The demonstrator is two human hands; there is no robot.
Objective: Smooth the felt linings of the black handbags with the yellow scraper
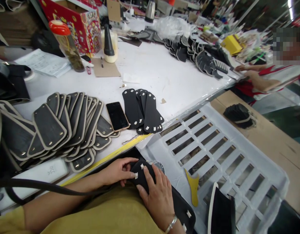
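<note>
A black shaped panel (183, 203) with small white tabs at its ends lies across my lap. At its upper left end, my left hand (123, 170) is closed, thumb and fingers pinching the edge by a white tab. My right hand (158, 191) rests on top of the panel with its fingers stretched out, the fingertips near another white tab. Beyond my hands, on the table, is a small pile of similar black panels with white tabs (151, 113). A smartphone (117, 115) with a dark screen lies left of that pile.
Many black panels with beige edging (48, 126) are heaped on the left. A white slatted plastic crate (213, 139) stands at right, with a yellow piece (192, 187) on it. Farther back are a bottle with an orange lid (69, 45), a red box (88, 29) and another person's arm (262, 81).
</note>
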